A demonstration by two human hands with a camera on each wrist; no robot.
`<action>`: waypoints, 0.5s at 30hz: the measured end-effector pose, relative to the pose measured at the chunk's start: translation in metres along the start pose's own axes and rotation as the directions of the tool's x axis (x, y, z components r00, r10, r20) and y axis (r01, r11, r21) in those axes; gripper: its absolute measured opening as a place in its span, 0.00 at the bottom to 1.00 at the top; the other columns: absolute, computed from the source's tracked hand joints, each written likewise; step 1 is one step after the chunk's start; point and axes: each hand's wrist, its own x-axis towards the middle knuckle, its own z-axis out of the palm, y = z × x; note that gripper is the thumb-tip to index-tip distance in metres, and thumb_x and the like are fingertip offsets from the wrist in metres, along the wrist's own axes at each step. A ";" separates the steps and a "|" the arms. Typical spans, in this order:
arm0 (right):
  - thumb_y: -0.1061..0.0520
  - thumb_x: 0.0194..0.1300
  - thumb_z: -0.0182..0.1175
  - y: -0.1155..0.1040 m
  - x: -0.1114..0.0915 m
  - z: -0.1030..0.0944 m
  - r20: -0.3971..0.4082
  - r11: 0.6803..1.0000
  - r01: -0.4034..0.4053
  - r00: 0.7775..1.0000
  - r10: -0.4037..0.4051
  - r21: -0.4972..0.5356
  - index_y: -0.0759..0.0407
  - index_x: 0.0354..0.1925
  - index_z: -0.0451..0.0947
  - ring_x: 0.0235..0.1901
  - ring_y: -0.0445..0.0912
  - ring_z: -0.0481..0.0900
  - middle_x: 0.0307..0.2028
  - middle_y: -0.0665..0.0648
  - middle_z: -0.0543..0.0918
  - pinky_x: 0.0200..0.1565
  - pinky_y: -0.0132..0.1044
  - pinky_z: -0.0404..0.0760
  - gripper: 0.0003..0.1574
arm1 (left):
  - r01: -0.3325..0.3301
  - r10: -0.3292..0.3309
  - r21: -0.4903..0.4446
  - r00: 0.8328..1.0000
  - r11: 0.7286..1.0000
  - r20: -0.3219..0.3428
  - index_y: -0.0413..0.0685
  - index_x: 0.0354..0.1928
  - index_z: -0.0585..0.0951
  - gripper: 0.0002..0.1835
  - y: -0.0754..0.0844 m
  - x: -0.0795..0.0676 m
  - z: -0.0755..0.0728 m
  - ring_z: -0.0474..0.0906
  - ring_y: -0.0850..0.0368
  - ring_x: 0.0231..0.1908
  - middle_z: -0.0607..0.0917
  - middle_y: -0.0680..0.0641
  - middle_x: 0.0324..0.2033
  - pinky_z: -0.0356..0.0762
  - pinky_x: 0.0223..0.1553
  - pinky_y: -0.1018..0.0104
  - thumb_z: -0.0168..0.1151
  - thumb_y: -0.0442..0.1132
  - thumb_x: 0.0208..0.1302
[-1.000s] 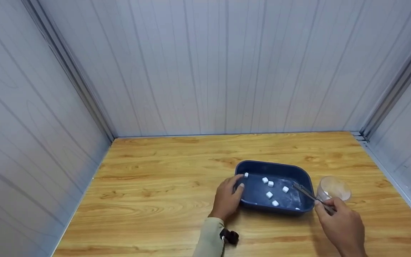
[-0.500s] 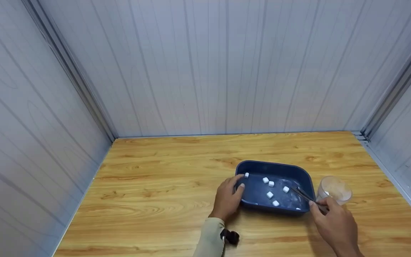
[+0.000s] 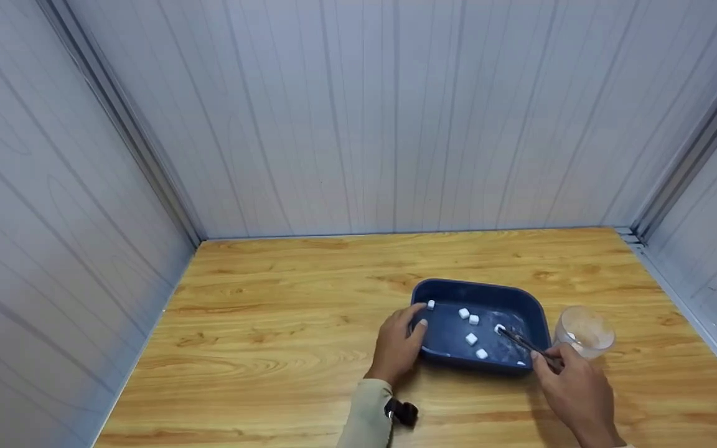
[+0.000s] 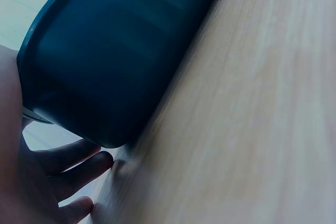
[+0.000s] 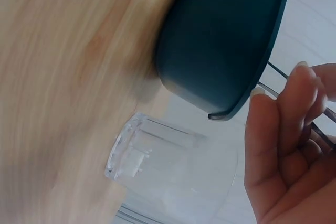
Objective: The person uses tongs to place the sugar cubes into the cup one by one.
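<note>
Inside the navy oblong tray [image 3: 444, 333] our left hand [image 3: 396, 345] grips, dark metal tweezers [image 3: 518, 339] our right hand [image 3: 579, 391] pinches could, squeezed askew, flick the white cube [image 3: 499, 327].

Soft, even light fills the head view, with shadow beneath the tray [image 3: 489, 297] on the desk [image 3: 271, 323] at lower right. The left wrist view leaves the left hand [image 4: 44, 179] dark at lower left; pale glints mark the cup [image 5: 170, 163] in the right wrist view.
</note>
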 end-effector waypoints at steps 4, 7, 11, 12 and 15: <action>0.45 0.57 0.63 -0.001 0.000 0.003 -0.003 1.000 0.023 1.000 -0.023 -0.003 0.59 0.31 0.78 0.31 0.56 0.81 0.29 0.59 0.83 0.29 0.53 0.73 0.17 | 0.006 -0.006 0.000 1.000 1.000 -0.005 0.64 0.57 0.75 0.18 0.001 0.000 0.000 0.71 0.61 0.52 0.77 0.59 0.49 0.66 0.55 0.59 0.53 0.48 0.65; 0.45 0.57 0.63 -0.001 0.001 0.005 -0.006 0.999 0.033 0.999 -0.033 -0.004 0.59 0.31 0.78 0.30 0.56 0.80 0.28 0.59 0.83 0.28 0.52 0.72 0.18 | 0.008 -0.008 -0.003 1.000 1.000 -0.006 0.64 0.58 0.75 0.18 0.001 0.000 0.000 0.71 0.61 0.52 0.77 0.59 0.49 0.67 0.54 0.59 0.54 0.47 0.65; 0.45 0.57 0.63 0.000 0.002 0.006 0.007 0.999 0.036 0.999 -0.036 -0.011 0.59 0.31 0.78 0.30 0.57 0.80 0.29 0.60 0.83 0.27 0.52 0.72 0.18 | 0.003 -0.003 -0.010 1.000 1.000 -0.004 0.63 0.58 0.75 0.18 0.000 0.000 0.001 0.70 0.61 0.53 0.77 0.59 0.50 0.66 0.55 0.58 0.54 0.47 0.66; 0.45 0.57 0.63 0.000 0.002 0.007 0.007 0.999 0.040 0.999 -0.040 -0.011 0.59 0.32 0.78 0.30 0.57 0.80 0.29 0.60 0.83 0.27 0.53 0.72 0.18 | 0.001 -0.001 -0.011 1.000 1.000 -0.003 0.63 0.58 0.75 0.19 -0.001 0.000 0.001 0.70 0.61 0.53 0.76 0.60 0.50 0.65 0.56 0.58 0.53 0.47 0.66; 0.44 0.58 0.62 0.001 0.003 0.008 0.024 0.999 0.049 0.999 -0.048 -0.016 0.58 0.32 0.77 0.29 0.58 0.79 0.30 0.61 0.83 0.26 0.53 0.71 0.18 | -0.004 0.004 -0.002 1.000 1.000 -0.001 0.63 0.58 0.75 0.19 -0.001 0.000 0.001 0.69 0.62 0.54 0.76 0.61 0.51 0.63 0.57 0.57 0.53 0.48 0.66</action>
